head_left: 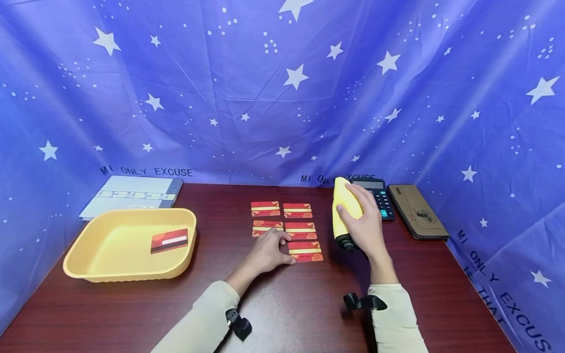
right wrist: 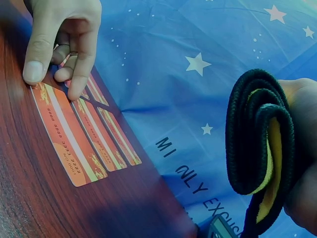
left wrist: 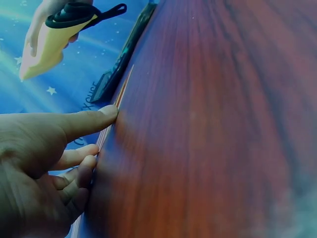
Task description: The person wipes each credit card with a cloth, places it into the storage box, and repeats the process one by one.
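Note:
My left hand (head_left: pixel 268 251) is at the left end of the nearest red-and-gold bank card (head_left: pixel 305 251), which lies flat on the table. Its thumb and forefinger pinch the card's two long edges at the corners, as the right wrist view shows. Behind it lie several more red cards (head_left: pixel 297 210) in two columns, one partly hidden by the left hand. My right hand (head_left: pixel 366 220) grips a folded yellow cloth item (head_left: pixel 346 203) with black edging (right wrist: pixel 242 139), held above the table right of the cards. A black loop (left wrist: pixel 111 12) sticks out of it.
A yellow plastic tub (head_left: pixel 88 264) stands at the left with a red card (head_left: pixel 169 240) inside. Behind it lies a grey-white box or folder (head_left: pixel 132 189). At the back right are a black calculator (head_left: pixel 383 198) and a brown wallet (head_left: pixel 417 211). Blue star-patterned cloth (head_left: pixel 247 73) surrounds the table.

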The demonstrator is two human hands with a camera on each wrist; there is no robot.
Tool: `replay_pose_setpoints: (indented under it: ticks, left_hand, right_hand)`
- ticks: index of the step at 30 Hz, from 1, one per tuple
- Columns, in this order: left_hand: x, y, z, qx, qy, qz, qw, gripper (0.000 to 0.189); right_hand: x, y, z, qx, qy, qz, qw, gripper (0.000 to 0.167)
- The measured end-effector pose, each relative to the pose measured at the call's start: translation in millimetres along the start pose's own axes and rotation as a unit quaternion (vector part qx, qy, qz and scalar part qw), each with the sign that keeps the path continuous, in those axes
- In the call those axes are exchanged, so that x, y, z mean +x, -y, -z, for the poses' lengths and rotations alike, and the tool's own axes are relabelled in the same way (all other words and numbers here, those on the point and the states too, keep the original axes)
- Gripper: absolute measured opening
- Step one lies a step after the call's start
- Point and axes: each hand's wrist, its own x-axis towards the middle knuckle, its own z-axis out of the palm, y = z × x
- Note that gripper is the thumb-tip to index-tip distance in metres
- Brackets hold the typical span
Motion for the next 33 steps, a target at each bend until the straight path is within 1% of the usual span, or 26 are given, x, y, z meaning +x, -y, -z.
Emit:
replay_pose_setpoints:
  ticks: [3, 10, 17, 20, 24, 27, 29, 31, 33]
  left_hand:
    - [1.3, -0.9, 0.0, 0.01, 0.002, 0.001, 1.0, 0.047]
    - [2.1, -2.6, 0.7, 0.005, 0.015, 0.001, 0.9999, 0.042]
    - [0.7, -3.3, 0.6, -0.006, 0.0, -0.007, 1.0, 0.043]
    - [0.2, -3.5, -0.4, -0.02, -0.005, -0.01, 0.9997, 0.044]
    - [-2.2, -4.9, -2.1, -0.05, -0.012, -0.016, 0.9986, 0.043]
    - [-3.4, -3.4, -1.5, -0.086, -0.018, -0.022, 0.9959, 0.037]
    - [-3.9, -0.8, 1.2, -0.127, -0.021, -0.026, 0.9913, 0.032]
    - [-4.3, 3.3, 5.2, -0.172, -0.026, -0.029, 0.9844, 0.031]
    - [-5.8, 6.7, 11.7, -0.206, -0.036, -0.032, 0.9773, 0.031]
  right_hand:
    - [-0.4, 0, 0, -0.001, 0.001, 0.0, 1.0, 0.056]
    - [-2.3, -2, 0, -0.007, 0.001, -0.004, 1.0, 0.056]
    - [-1.1, 0, 1, -0.004, -0.002, 0.008, 1.0, 0.057]
    - [-1.1, 2, 0, -0.003, -0.001, 0.011, 0.9999, 0.056]
    - [-1.8, 3, 0, -0.002, 0.001, 0.011, 0.9999, 0.056]
    - [-2.0, 5, -1, -0.005, 0.002, 0.009, 0.9999, 0.056]
    - [-2.4, 6, -1, -0.007, 0.005, 0.008, 0.9999, 0.057]
    - [-2.8, 7, -2, -0.007, 0.007, 0.007, 0.9999, 0.057]
    - [-3.2, 8, -3, -0.008, 0.009, 0.007, 0.9999, 0.057]
